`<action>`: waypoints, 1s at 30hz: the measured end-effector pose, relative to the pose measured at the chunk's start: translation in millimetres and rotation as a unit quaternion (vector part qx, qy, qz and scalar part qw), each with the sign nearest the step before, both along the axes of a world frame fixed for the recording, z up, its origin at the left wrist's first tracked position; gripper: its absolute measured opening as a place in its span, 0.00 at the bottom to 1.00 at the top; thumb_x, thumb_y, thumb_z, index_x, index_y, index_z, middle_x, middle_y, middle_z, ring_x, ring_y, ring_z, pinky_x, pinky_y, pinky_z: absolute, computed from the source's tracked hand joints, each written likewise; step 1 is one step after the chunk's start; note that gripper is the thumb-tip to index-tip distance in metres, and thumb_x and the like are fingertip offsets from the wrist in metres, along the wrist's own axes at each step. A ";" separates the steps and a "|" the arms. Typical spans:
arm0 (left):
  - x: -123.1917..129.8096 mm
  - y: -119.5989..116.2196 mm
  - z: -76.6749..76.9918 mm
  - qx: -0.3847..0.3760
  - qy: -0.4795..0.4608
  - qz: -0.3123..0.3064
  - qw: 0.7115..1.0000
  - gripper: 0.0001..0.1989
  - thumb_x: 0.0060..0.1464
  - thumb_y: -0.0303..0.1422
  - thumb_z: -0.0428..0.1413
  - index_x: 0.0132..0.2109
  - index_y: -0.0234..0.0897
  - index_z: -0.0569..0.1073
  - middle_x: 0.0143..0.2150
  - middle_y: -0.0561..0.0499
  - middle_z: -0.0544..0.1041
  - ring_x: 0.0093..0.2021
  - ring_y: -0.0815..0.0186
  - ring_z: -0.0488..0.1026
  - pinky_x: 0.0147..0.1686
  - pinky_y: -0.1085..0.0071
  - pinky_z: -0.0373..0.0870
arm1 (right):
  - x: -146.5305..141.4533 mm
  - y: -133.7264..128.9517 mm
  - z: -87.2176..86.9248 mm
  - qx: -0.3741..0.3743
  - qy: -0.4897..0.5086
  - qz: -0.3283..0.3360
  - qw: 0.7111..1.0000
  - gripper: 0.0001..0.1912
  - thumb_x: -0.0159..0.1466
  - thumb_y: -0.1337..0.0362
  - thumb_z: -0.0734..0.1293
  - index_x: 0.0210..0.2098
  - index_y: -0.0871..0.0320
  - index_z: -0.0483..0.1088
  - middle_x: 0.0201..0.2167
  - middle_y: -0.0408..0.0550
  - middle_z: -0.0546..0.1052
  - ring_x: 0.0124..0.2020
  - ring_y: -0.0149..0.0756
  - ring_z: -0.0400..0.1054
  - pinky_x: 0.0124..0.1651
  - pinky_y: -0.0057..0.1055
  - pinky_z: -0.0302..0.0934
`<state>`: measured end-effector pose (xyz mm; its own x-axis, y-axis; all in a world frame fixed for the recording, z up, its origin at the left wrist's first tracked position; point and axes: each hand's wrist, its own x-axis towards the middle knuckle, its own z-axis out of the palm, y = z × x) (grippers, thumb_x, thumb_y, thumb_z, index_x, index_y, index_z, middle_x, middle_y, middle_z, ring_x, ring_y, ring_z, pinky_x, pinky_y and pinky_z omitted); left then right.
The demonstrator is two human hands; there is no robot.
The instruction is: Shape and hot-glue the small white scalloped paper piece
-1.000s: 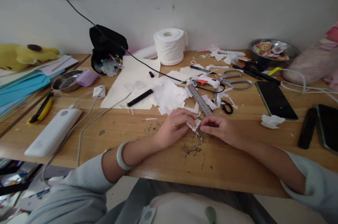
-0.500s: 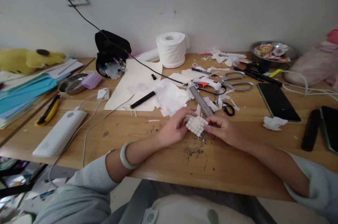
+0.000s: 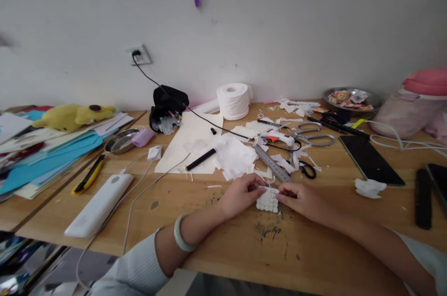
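Between my two hands is a small white square piece (image 3: 267, 200) with rows of rounded, dark-outlined scallops, perhaps paper. My left hand (image 3: 242, 195) pinches its upper left edge with thumb and fingers. On the other side, my right hand (image 3: 301, 199) grips the upper right edge. Just beyond the piece lies a steel ruler (image 3: 272, 164), its near end close to my fingertips. White paper scraps (image 3: 235, 156) and a white glue gun (image 3: 279, 137) with an orange trigger lie behind it. Dark smudges mark the wood below the piece.
Scissors (image 3: 316, 139), a black marker (image 3: 200, 159) and a toilet paper roll (image 3: 233, 102) lie farther back. At left are a white power bank (image 3: 99, 205) with cables and a yellow cutter (image 3: 89, 175). A phone (image 3: 372, 160) and crumpled tissue (image 3: 370, 188) lie right. A black cord crosses from the wall socket (image 3: 140, 55).
My view has tilted up, showing more wall. The white piece has turned so its edges sit straighter, and my left thumb now presses on its upper edge.
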<state>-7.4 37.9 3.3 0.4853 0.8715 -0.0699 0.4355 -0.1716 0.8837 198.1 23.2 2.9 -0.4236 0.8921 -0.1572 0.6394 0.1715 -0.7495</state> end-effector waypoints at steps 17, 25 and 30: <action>3.5 -5.8 -12.8 0.048 0.023 -0.002 0.999 0.11 0.53 0.25 0.48 0.46 0.37 0.63 0.34 0.53 0.69 0.35 0.68 0.65 0.37 0.73 0.63 | 3.6 -0.9 -3.1 -0.017 0.015 -0.007 1.000 0.15 0.60 0.53 0.60 0.31 0.59 0.69 0.26 0.45 0.72 0.28 0.33 0.63 0.30 0.28 0.56; -1.1 -0.2 3.0 0.127 0.126 -0.030 0.983 0.08 0.59 0.30 0.48 0.44 0.38 0.70 0.36 0.53 0.75 0.40 0.66 0.68 0.43 0.72 0.62 | 2.8 -0.7 -8.6 -0.008 -0.045 0.000 0.999 0.11 0.59 0.60 0.59 0.29 0.59 0.70 0.24 0.44 0.72 0.26 0.30 0.62 0.28 0.27 0.52; -15.0 19.3 11.1 0.198 0.224 0.021 0.954 0.15 0.63 0.34 0.42 0.36 0.38 0.72 0.33 0.52 0.76 0.36 0.66 0.70 0.43 0.69 0.63 | 3.7 -1.0 -4.8 -0.006 -0.039 0.010 0.999 0.11 0.59 0.61 0.59 0.30 0.59 0.69 0.24 0.43 0.71 0.25 0.29 0.61 0.28 0.26 0.51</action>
<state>-22.4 57.2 14.4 0.4476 0.8908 0.0777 0.7678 -0.4274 0.4772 201.8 22.2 -1.8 -0.4275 0.8812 -0.2021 0.6931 0.1758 -0.6991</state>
